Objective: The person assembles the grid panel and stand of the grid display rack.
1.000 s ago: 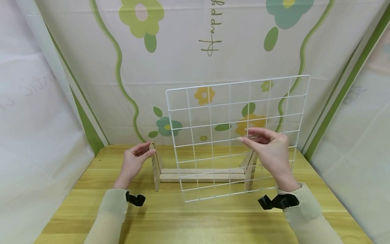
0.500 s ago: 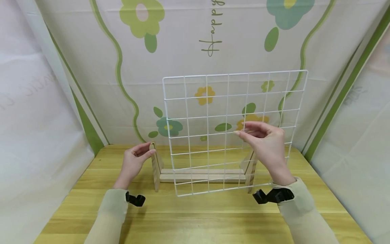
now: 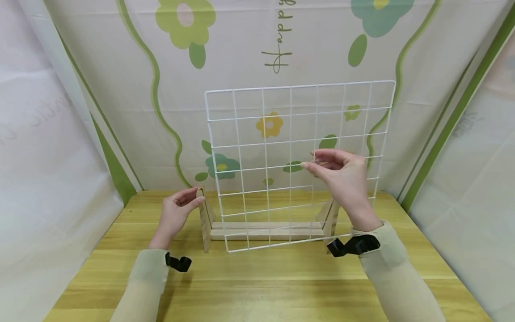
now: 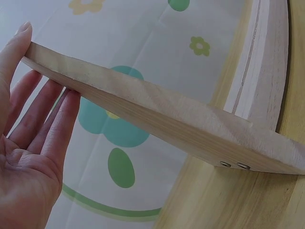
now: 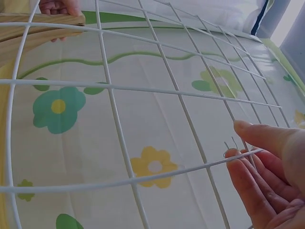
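My right hand (image 3: 349,183) pinches a wire of a white wire grid panel (image 3: 289,86) between thumb and fingers, right of its middle. The panel is upright and slightly tilted, in front of a wooden stand (image 3: 267,233) with two side boards and a crossbar. A short thin wire piece (image 5: 232,142) shows by the right fingertips; its kind is unclear. My left hand (image 3: 176,217) holds the top of the left side board (image 4: 143,107), thumb on one side and fingers on the other. Two metal screw heads (image 4: 243,166) show low on that board. The right side board is partly behind the grid.
The stand rests on a yellow wood-grain table (image 3: 257,286). A white cloth backdrop (image 3: 241,53) printed with flowers rises behind it. Pale cloth walls (image 3: 462,188) stand at both sides.
My right hand has moved left and up in the head view, carrying the grid panel, which stands more centred before the stand. The left hand and the stand hold their places.
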`<state>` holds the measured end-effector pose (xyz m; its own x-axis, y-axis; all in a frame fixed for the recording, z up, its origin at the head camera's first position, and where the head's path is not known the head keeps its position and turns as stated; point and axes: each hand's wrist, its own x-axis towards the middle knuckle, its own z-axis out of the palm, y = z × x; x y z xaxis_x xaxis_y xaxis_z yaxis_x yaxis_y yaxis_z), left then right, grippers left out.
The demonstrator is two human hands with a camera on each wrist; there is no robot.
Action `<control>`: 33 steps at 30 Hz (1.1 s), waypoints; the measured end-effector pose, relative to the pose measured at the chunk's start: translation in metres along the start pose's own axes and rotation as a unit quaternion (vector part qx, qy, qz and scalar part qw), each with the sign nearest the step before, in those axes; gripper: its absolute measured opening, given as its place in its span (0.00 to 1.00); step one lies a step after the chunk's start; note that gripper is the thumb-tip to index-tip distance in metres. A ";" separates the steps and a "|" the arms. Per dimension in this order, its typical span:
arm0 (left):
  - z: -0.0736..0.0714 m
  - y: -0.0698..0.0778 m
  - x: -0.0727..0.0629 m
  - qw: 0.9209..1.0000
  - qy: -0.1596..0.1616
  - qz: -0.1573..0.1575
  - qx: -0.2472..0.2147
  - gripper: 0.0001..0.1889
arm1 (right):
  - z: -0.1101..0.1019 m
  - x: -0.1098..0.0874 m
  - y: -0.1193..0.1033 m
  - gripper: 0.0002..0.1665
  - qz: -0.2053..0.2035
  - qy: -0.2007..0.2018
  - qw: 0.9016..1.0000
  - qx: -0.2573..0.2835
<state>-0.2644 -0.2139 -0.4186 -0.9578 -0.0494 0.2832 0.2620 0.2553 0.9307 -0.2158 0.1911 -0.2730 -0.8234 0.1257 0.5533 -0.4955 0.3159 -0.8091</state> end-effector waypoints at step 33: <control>0.002 0.001 0.000 1.000 0.007 0.001 -0.012 0.28 | 0.025 0.057 -0.032 0.23 0.016 0.003 0.999 0.029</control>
<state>-0.2645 -0.2117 -0.4187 -0.9553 -0.0627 0.2889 0.2674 0.2328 0.9350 -0.2542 0.1645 -0.2203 -0.8379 0.1408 0.5274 -0.4836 0.2566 -0.8368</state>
